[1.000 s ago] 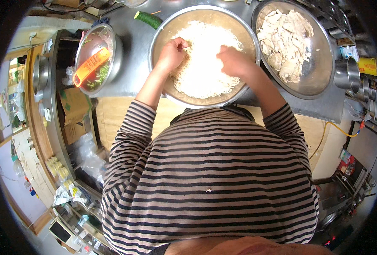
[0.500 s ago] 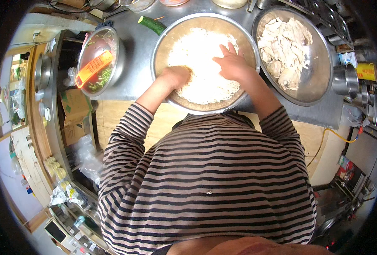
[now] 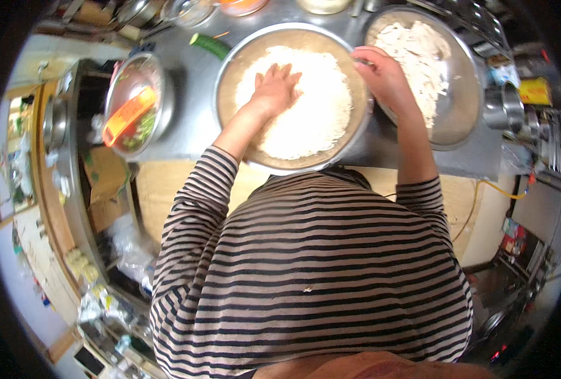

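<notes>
Head cam is pointing straight down at the counter [image 3: 189, 120], and the big bowl [image 3: 227, 95] sits near its front edge, right in front of the person in the striped top [image 3: 312, 252]. It's got a wide heap of pale shreds [image 3: 312, 120] in it, so bright in the middle that you can't make out single strands. Left hand [image 3: 275, 90] is down on the upper left part of the heap, palm side down, fingers spread and not closed around anything I can see. Right hand [image 3: 384, 77] is over at the bowl's right rim with its fingers bent, but it's blurry, so I honestly can't tell if they're gripping it. Just beside that, on the right, there's a second metal bowl [image 3: 460, 95] full of white pieces [image 3: 410, 50], partly behind the right hand. Off to the left is a smaller bowl [image 3: 164, 107] with a flat orange tool [image 3: 128, 117] lying tilted across it and some green bits [image 3: 144, 131] inside. A green veg [image 3: 209, 45] lies just past the big bowl's upper left rim.
</notes>
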`<state>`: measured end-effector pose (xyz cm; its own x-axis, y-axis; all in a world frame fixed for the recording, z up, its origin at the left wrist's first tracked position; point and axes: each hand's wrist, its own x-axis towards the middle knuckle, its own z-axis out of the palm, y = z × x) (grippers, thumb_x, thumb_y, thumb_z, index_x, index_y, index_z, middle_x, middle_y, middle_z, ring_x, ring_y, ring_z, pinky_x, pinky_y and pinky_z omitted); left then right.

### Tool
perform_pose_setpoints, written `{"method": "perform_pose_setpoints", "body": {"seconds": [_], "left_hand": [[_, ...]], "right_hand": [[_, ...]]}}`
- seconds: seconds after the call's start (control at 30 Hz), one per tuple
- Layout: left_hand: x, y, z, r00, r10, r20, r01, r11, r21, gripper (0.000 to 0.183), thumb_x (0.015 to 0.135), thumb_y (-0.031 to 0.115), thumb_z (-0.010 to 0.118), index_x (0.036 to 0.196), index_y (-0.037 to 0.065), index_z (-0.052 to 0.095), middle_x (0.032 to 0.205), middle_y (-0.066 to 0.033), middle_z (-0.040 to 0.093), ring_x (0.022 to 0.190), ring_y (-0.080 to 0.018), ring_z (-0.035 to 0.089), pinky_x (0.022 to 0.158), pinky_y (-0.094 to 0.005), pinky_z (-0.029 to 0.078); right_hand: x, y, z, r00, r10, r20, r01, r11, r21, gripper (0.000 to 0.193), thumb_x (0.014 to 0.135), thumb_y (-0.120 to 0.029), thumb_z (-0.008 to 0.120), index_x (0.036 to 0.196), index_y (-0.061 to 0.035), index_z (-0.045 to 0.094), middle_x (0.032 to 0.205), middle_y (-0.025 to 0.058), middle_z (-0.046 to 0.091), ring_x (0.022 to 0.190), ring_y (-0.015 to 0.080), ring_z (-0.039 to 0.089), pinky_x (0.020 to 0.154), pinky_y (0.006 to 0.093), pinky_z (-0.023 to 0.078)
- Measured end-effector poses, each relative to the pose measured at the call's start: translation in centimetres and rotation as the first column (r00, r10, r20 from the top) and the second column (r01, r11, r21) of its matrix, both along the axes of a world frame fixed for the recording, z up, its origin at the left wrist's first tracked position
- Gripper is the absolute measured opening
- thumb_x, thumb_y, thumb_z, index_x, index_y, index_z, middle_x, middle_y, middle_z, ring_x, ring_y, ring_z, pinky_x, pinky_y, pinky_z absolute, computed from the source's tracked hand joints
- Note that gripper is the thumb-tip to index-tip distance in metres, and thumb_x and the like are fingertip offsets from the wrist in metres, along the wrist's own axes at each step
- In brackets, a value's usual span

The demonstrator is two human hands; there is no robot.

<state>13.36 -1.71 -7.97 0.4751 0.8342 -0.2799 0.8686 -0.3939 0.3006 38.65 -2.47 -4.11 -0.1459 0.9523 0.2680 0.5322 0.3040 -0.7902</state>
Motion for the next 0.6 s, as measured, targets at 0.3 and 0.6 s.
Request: {"method": "perform_pose_setpoints", "body": {"seconds": [0.3,0.6], "left_hand": [[-0.9,0.9,-0.7,0.999,-0.035,-0.012,0.034,0.995,-0.099,0.061,0.082,0.045,0.060,0.136,0.022,0.042,0.152,-0.0154,0.013,0.140,-0.0369,0.006,0.108,-0.0595,0.005],[0.9,-0.2,0.6,0.939,0.007,0.344,-0.009,1.000,0.003,0.036,0.076,0.020,0.072,0.111,0.013,0.065,0.137,-0.0189,0.039,0.127,-0.0347,0.036,0.105,-0.0427,0.029]], "right_hand": [[14.1,-0.1,-3.1,0.747,-0.449,0.491,0.595,0.780,-0.192,0.035,0.075,-0.019,0.064,0.108,-0.0074,0.063,0.115,0.0187,0.057,0.105,0.0330,0.056,0.091,0.0392,0.044],[19.6,3.4,-7.5,0.685,-0.356,0.635,0.625,0.736,-0.262,0.067,0.068,-0.015,0.069,0.131,-0.0134,0.046,0.113,0.0215,0.059,0.108,0.0337,0.056,0.092,0.0384,0.044]]}}
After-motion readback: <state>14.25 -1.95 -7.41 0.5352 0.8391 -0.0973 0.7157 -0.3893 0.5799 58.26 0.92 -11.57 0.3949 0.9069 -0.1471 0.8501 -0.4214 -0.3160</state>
